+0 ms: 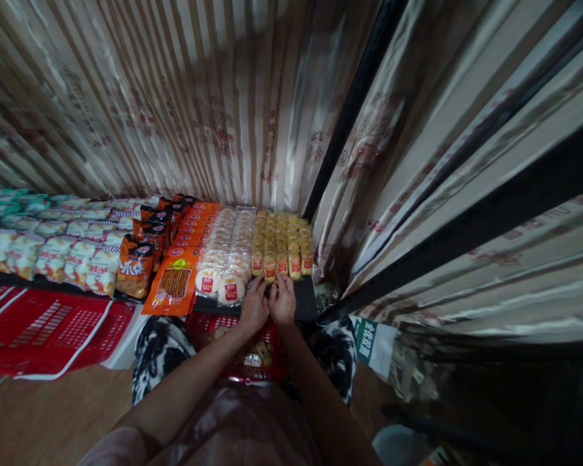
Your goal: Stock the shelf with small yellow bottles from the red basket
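My left hand (255, 305) and my right hand (282, 301) are side by side at the front edge of a dark shelf (304, 299). Their fingers stretch forward to the front row of small yellow snack packets (282, 243), which stand in several tight rows. Fingertips of both hands meet the lower part of one front packet (269, 264) with a red label; no grip around it shows. Just left of my left hand lie clear-wrapped round white crackers (231, 289) with red labels, also in rows.
Orange flat snack bags (175, 281), brown-orange pouches (135, 265) and white snack bags (97, 266) fill the shelf leftward. A red basket (267, 370) with wrapped snacks sits between my knees. Black poles (447, 233) cross the curtain (243, 97) at right. Red crates (53, 330) stand lower left.
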A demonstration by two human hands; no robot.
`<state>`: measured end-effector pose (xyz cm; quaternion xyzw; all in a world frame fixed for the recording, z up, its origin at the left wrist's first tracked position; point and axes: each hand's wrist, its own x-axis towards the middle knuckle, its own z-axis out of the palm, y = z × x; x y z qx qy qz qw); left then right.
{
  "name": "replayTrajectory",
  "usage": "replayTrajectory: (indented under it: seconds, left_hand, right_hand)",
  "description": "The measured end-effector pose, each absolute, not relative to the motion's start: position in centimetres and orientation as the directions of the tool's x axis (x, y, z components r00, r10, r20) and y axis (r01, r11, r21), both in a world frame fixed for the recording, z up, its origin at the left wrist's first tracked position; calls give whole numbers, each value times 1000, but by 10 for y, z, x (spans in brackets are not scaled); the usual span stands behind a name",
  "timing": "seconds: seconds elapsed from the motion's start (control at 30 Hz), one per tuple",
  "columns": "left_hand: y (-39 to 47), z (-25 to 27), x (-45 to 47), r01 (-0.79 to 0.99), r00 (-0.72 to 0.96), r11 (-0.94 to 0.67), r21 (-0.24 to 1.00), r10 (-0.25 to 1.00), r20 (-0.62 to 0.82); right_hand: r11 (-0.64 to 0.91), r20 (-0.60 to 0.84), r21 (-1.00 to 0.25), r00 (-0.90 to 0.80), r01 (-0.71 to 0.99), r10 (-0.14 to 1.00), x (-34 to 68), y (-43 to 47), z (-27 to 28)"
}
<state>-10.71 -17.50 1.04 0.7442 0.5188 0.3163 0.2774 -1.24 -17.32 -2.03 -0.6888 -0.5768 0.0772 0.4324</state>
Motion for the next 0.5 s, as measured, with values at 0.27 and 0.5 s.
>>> replayTrajectory:
  seconds: [0.27, 0.5]
  left_hand:
    - [-173, 14, -107, 595, 293, -312, 741, 942, 162]
    - [-176, 8, -114, 559, 322, -349, 752, 927, 191]
  right_hand:
    - [15, 359, -703, 336, 711, 871, -14, -172, -21]
    - [47, 391, -698, 326, 714, 861, -14, -173, -18]
